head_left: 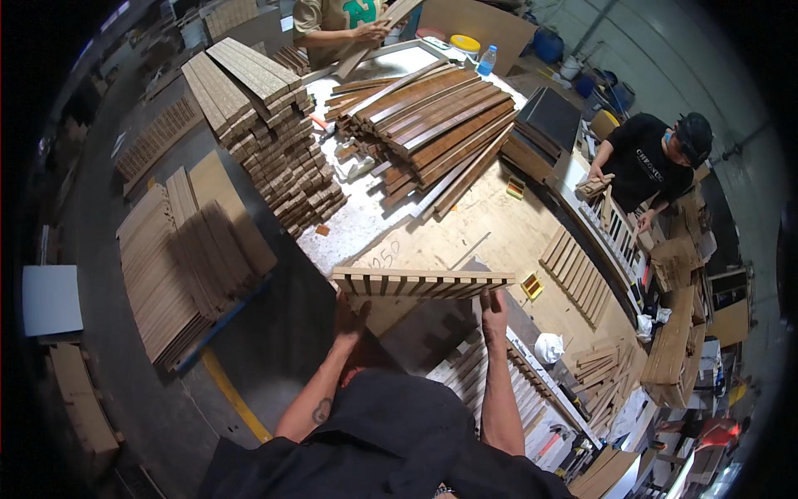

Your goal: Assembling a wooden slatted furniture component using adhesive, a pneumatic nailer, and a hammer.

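I hold a slatted wooden panel in front of me, above the near edge of the workbench. It is tipped so that I look along its long top rail, with short slats and dark gaps beneath. My left hand grips its left end, and my right hand grips the right end; some fingers are hidden behind the wood. A similar slatted panel lies flat on the bench to the right. Close to my right hand is a small yellow box.
Brown wooden strips are piled on the bench. Stacked boards stand at its left, and a pallet of planks is on the floor. A co-worker handles strips at right; another person holds a board across the bench.
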`<control>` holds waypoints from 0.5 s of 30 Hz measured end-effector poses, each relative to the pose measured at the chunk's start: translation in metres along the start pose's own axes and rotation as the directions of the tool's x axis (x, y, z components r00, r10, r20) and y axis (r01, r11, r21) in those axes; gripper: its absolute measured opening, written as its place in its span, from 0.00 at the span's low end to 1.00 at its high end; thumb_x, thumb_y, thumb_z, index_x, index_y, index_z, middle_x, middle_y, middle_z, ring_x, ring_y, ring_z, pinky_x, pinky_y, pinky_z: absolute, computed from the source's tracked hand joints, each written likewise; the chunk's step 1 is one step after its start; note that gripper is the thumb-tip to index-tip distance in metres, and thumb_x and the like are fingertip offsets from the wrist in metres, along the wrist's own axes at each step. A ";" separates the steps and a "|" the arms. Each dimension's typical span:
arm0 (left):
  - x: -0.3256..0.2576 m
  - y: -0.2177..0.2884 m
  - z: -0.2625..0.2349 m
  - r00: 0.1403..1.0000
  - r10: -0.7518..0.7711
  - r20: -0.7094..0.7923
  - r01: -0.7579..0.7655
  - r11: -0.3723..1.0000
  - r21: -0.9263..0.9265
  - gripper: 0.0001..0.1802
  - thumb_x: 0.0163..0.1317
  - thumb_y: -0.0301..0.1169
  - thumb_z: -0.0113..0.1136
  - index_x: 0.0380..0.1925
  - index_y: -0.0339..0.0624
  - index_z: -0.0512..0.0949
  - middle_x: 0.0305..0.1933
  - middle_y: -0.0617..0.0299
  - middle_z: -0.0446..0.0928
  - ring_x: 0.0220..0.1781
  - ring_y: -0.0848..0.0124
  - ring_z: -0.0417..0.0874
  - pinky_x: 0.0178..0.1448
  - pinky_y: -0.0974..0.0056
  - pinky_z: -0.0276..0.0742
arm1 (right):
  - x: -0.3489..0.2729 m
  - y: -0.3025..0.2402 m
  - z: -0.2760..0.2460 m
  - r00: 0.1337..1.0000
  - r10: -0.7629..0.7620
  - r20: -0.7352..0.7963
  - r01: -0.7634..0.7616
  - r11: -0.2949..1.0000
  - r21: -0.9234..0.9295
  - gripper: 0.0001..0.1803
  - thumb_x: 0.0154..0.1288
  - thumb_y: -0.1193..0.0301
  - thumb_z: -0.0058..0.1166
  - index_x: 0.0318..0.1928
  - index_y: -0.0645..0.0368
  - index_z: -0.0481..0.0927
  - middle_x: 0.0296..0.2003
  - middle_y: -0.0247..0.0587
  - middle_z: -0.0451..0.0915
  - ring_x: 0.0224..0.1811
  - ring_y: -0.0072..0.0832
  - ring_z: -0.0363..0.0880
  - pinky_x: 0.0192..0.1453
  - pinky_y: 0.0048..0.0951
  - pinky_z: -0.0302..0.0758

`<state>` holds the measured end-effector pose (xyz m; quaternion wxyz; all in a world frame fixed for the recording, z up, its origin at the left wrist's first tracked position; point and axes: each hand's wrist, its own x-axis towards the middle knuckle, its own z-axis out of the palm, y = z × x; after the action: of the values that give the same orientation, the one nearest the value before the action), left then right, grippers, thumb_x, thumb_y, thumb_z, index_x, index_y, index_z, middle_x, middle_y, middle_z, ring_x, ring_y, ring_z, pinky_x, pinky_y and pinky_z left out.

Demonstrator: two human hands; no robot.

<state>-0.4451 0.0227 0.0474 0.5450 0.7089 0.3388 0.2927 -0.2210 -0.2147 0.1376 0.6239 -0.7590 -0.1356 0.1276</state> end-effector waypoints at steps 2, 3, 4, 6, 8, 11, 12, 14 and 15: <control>-0.003 0.014 -0.006 0.988 -0.155 -0.012 0.154 0.961 0.230 0.35 0.60 0.31 0.68 0.65 0.34 0.65 0.62 0.42 0.72 0.67 0.51 0.72 0.68 0.54 0.68 | 0.001 0.013 -0.003 0.999 0.029 0.031 -0.028 1.000 -0.012 0.19 0.74 0.55 0.56 0.47 0.60 0.76 0.34 0.28 0.76 0.37 0.20 0.71 0.43 0.24 0.69; -0.005 0.007 -0.004 0.990 -0.142 0.006 0.137 0.965 0.222 0.35 0.60 0.31 0.68 0.65 0.34 0.65 0.62 0.42 0.72 0.67 0.51 0.72 0.68 0.54 0.68 | 0.005 0.023 -0.007 0.995 0.013 0.096 -0.012 1.000 -0.003 0.17 0.73 0.57 0.57 0.47 0.60 0.77 0.35 0.29 0.77 0.38 0.20 0.72 0.44 0.25 0.70; -0.010 0.000 -0.007 0.990 0.018 -0.141 0.020 0.964 0.267 0.35 0.61 0.30 0.68 0.66 0.33 0.65 0.64 0.42 0.71 0.68 0.52 0.72 0.69 0.55 0.67 | 0.007 0.033 -0.015 0.987 -0.003 0.162 0.002 1.000 0.005 0.16 0.73 0.59 0.58 0.47 0.60 0.77 0.36 0.31 0.79 0.40 0.21 0.74 0.46 0.25 0.71; 0.001 0.069 -0.001 0.992 -0.129 -0.004 0.129 0.989 0.073 0.36 0.65 0.31 0.65 0.69 0.33 0.61 0.69 0.41 0.67 0.70 0.55 0.71 0.72 0.57 0.65 | 0.011 0.070 -0.040 0.995 -0.003 0.098 -0.011 0.991 0.133 0.12 0.71 0.67 0.60 0.47 0.61 0.78 0.39 0.33 0.81 0.42 0.22 0.75 0.48 0.25 0.71; 0.002 0.146 -0.009 0.977 0.117 -0.179 -0.128 0.990 -0.054 0.34 0.72 0.34 0.58 0.72 0.34 0.57 0.70 0.47 0.67 0.70 0.58 0.70 0.71 0.57 0.65 | 0.018 0.086 -0.042 0.968 -0.134 0.212 0.126 0.991 0.048 0.13 0.69 0.70 0.60 0.52 0.60 0.79 0.43 0.35 0.83 0.47 0.25 0.78 0.54 0.25 0.72; 0.011 0.150 -0.021 0.965 0.122 -0.230 -0.130 0.991 -0.021 0.32 0.74 0.39 0.56 0.71 0.35 0.61 0.67 0.46 0.71 0.67 0.57 0.73 0.70 0.57 0.67 | 0.022 0.077 -0.030 0.905 -0.179 0.387 -0.035 0.873 0.486 0.32 0.67 0.63 0.63 0.66 0.65 0.69 0.63 0.44 0.73 0.64 0.36 0.74 0.71 0.37 0.70; 0.011 0.146 -0.027 0.964 0.122 -0.235 -0.125 0.992 0.001 0.30 0.74 0.39 0.55 0.70 0.36 0.62 0.65 0.46 0.72 0.66 0.58 0.74 0.68 0.56 0.69 | 0.024 0.057 -0.027 0.865 -0.086 0.494 -0.153 0.893 0.424 0.32 0.70 0.58 0.59 0.65 0.66 0.70 0.61 0.43 0.75 0.62 0.35 0.76 0.69 0.36 0.71; 0.019 0.154 -0.014 0.972 0.136 -0.192 -0.124 0.990 0.073 0.27 0.75 0.39 0.53 0.68 0.38 0.65 0.64 0.47 0.74 0.63 0.59 0.76 0.65 0.57 0.72 | 0.045 0.084 -0.044 0.799 0.308 0.516 -0.529 0.768 0.361 0.31 0.77 0.51 0.45 0.61 0.69 0.74 0.56 0.43 0.81 0.58 0.31 0.79 0.66 0.34 0.74; 0.023 0.157 -0.009 0.981 0.088 -0.173 -0.090 0.996 -0.001 0.25 0.76 0.37 0.52 0.67 0.38 0.65 0.64 0.49 0.74 0.61 0.59 0.77 0.63 0.58 0.74 | 0.044 0.109 -0.053 0.837 0.345 0.426 -0.518 0.751 0.409 0.25 0.79 0.57 0.41 0.59 0.66 0.77 0.56 0.42 0.81 0.56 0.29 0.79 0.64 0.32 0.74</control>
<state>-0.4134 0.0187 0.2033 0.5030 0.6930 0.3514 0.3786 -0.1561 -0.2667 0.0399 0.7228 -0.5456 -0.0160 0.4239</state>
